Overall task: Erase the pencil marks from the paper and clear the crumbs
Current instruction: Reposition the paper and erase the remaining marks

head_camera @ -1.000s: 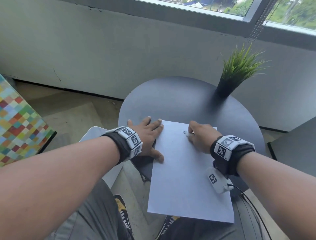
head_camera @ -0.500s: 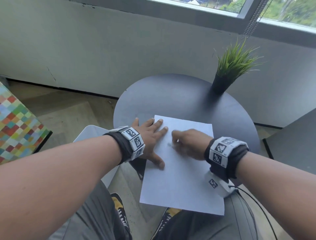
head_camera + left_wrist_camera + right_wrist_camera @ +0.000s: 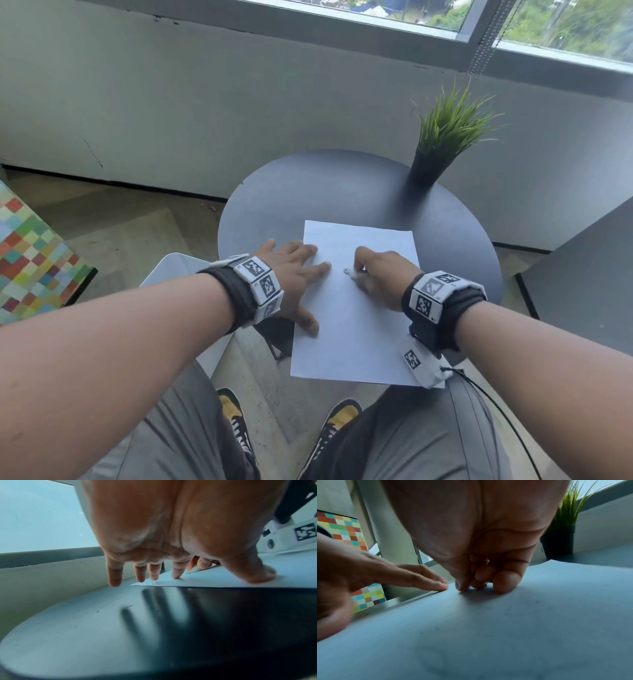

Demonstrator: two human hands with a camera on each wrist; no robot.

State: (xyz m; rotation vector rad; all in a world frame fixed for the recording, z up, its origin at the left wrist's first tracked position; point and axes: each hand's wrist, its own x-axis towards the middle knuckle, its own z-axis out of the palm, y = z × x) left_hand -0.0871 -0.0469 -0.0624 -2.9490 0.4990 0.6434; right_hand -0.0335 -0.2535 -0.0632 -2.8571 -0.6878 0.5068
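A white sheet of paper [image 3: 356, 318] lies on the round dark table [image 3: 308, 192], its near end hanging over the table's edge. My left hand [image 3: 294, 274] lies flat with spread fingers [image 3: 176, 572] pressing the sheet's left edge, thumb on the paper. My right hand [image 3: 373, 274] is curled on the upper middle of the sheet, pinching a small white eraser [image 3: 349, 271] whose tip touches the paper. In the right wrist view the curled fingers [image 3: 506, 582] press down on the paper [image 3: 505, 628]; the eraser is mostly hidden. Pencil marks are too faint to make out.
A potted green grass plant [image 3: 442, 137] stands at the table's far right edge. A grey wall and window run behind. A multicoloured checkered block [image 3: 30, 253] stands on the floor at left, a white chair [image 3: 178, 270] under my left arm, and a dark surface [image 3: 589, 281] at right.
My right hand with the eraser swept left across the sheet, then back a little to the right. The left hand stays pressed on the paper's left edge. The head view shifted.
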